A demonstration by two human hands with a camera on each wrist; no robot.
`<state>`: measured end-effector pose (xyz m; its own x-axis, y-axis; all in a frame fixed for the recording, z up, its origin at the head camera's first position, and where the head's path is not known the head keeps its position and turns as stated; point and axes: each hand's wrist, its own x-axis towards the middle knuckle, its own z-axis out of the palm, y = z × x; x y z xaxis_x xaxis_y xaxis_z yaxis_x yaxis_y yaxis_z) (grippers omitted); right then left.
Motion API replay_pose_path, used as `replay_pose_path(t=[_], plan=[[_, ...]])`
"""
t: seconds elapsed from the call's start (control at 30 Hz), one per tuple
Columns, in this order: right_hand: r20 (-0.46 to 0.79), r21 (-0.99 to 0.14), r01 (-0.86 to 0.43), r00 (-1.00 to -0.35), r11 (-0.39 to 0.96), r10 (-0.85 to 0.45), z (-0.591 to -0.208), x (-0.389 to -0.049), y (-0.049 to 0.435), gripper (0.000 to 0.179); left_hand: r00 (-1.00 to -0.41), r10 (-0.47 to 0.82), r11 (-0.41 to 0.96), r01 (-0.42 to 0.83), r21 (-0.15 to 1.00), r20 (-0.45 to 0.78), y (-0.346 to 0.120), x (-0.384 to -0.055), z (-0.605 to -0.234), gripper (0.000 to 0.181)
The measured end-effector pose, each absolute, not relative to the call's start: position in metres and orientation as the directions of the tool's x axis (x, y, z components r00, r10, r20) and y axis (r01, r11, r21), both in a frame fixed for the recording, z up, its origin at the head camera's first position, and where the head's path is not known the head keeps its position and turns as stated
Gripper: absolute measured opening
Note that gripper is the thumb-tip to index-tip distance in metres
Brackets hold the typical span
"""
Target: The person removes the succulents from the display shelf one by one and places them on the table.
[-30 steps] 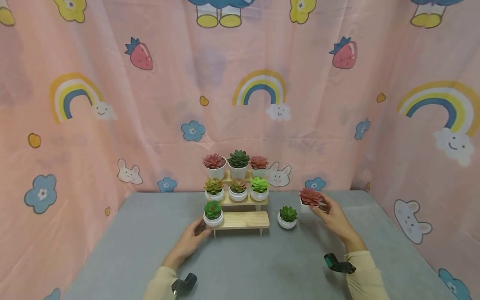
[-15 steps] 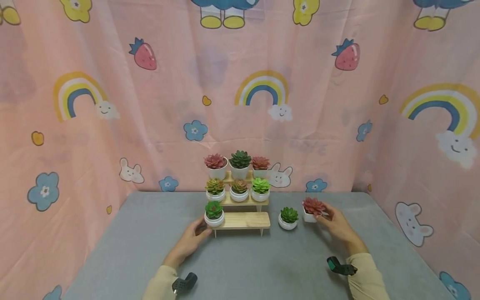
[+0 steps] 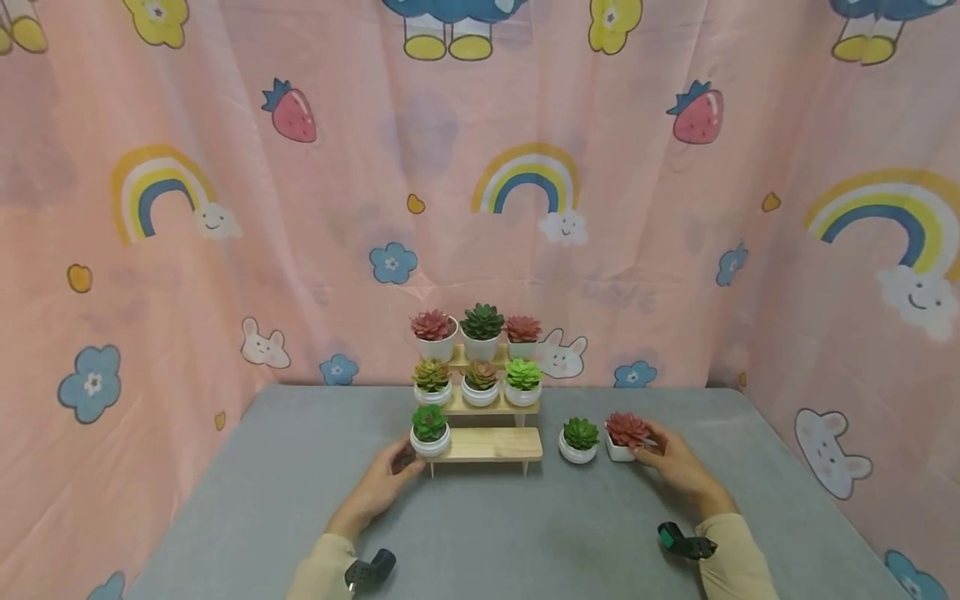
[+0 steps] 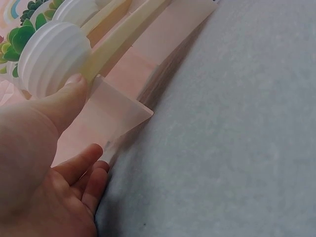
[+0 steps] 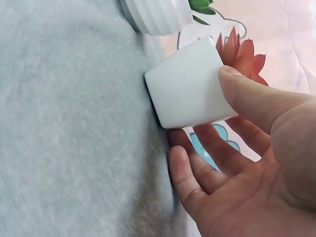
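Observation:
In the head view my left hand [image 3: 381, 486] is at the left end of a three-tier wooden stand [image 3: 491, 444]. It holds a round white pot with a green succulent [image 3: 430, 429] on the lowest tier; the thumb lies against the pot's base, and part of the grip is hidden. My right hand [image 3: 678, 461] grips a square white pot with a red succulent [image 3: 624, 437] at table level. In the right wrist view the thumb presses one side of this pot [image 5: 190, 86], with fingers behind. Another green succulent [image 3: 578, 440] stands close to its left.
Several potted succulents fill the upper tiers, including a dark green one [image 3: 482, 327] on top and a bright green one [image 3: 523, 380] in the middle. The grey table [image 3: 495, 533] meets a pink patterned curtain [image 3: 315, 208] behind and at both sides.
My right hand has lowered the red succulent to table level, beside the green one and slightly nearer me. My left hand stays at the stand; the head view shifts slightly.

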<state>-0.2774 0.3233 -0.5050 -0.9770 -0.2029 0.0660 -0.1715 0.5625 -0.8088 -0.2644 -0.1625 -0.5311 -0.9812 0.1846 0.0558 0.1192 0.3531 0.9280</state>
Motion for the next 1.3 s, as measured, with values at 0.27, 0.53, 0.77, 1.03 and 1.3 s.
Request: replay_pose_path(t=[0.27,0.53,0.77,1.03,1.3], plan=[[0.058,-0.837,-0.171,-0.972,0.52,-0.227,-0.51,-0.277,0.329,0.068,-0.985,0.168,0.342,0.102,0.934,0.046,-0.162,-0.262,-0.532,0.062],[0.042,-0.833,-0.156,-0.974,0.531,-0.221,-0.508,-0.275,0.332,0.07,-0.983,0.172,0.334,0.119,0.935,0.063,-0.16,-0.261,-0.529,0.06],[-0.018,-0.836,-0.107,-0.975,0.538,-0.222,-0.502,-0.273,0.335,0.082,-0.982,0.175,0.34,0.122,0.933,0.065,-0.16,-0.26,-0.527,0.058],[-0.007,-0.804,-0.098,-0.985,0.587,-0.174,-0.478,-0.265,0.327,0.091,-0.984,0.17,0.336,0.11,0.935,0.055,-0.16,-0.262,-0.53,0.061],[0.087,-0.801,-0.115,-0.993,0.587,-0.076,-0.447,-0.256,0.305,0.079,-0.982,0.181,0.335,0.11,0.936,0.051,-0.161,-0.261,-0.528,0.062]])
